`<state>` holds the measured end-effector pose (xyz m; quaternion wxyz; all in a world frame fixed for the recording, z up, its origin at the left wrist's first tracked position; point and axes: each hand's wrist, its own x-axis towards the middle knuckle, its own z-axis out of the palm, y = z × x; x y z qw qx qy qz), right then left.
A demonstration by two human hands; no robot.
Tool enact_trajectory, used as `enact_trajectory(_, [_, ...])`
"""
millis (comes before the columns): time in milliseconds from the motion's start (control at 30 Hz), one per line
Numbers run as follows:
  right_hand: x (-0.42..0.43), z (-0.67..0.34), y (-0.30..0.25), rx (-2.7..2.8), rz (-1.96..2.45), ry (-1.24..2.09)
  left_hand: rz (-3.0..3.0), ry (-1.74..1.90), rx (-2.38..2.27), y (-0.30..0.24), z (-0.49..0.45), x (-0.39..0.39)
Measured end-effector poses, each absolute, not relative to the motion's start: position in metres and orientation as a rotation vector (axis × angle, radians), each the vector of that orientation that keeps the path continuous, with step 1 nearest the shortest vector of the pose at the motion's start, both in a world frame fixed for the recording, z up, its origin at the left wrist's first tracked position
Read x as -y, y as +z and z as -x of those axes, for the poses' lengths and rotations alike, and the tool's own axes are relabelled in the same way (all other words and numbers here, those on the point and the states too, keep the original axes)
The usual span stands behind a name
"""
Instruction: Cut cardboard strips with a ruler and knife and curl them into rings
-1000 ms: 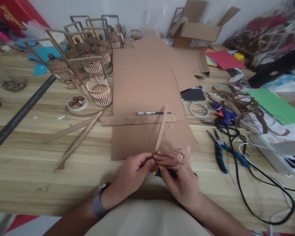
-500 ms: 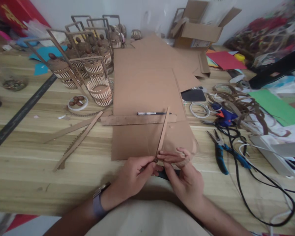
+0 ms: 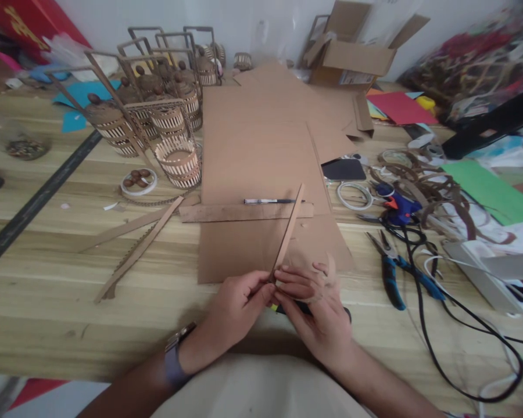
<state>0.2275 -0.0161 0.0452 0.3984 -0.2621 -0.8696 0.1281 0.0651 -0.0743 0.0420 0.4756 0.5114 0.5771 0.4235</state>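
Fingers of our left hand (image 3: 237, 305) pinched closed on a narrow tan cardboard strip (image 3: 290, 229), our right hand (image 3: 325, 316) bunched at its near end, grip unclear to us

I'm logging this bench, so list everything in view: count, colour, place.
Held cardboard strip: one, brown, front centre
Loose cardboard strips: several, brown, left
Cardboard sheets: several, brown, centre
Pen: one, black and clear, centre
Lidded baskets: several, brown and cream, back left
Open basket: one, brown and cream, left
Needle-nose pliers: one, blue and black, right
Glue gun: one, blue, right
Curled strips: several, brown, right
Cardboard box: one, brown, back
Coloured paper: several, mixed, right
Clutter: uncountable, mixed, edges
Wristwatch: one, purple strap, left wrist
Left grip: one, pinching that strip
Right grip: one, beside left
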Motion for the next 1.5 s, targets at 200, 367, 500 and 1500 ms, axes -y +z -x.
enact_trajectory(200, [0.0165,-0.2286,0.0454,2.198,0.657,0.352,-1.28,1.019,-1.414,0.0426,-0.0654,0.0775])
enact_trajectory(367, [0.0166,-0.2307,0.0431,2.124,0.717,0.426,-1.28,1.028,-1.348,0.0464,-0.0648,0.0782])
enact_trajectory(500, [0.0155,-0.2323,0.042,2.078,0.774,0.522,-1.294,1.015,-1.325,0.0474,-0.064,0.0776])
enact_trajectory(1500, [0.0155,-0.2306,0.0447,2.159,0.68,0.388,-1.206,1.021,-1.341,0.046,-0.0649,0.0743])
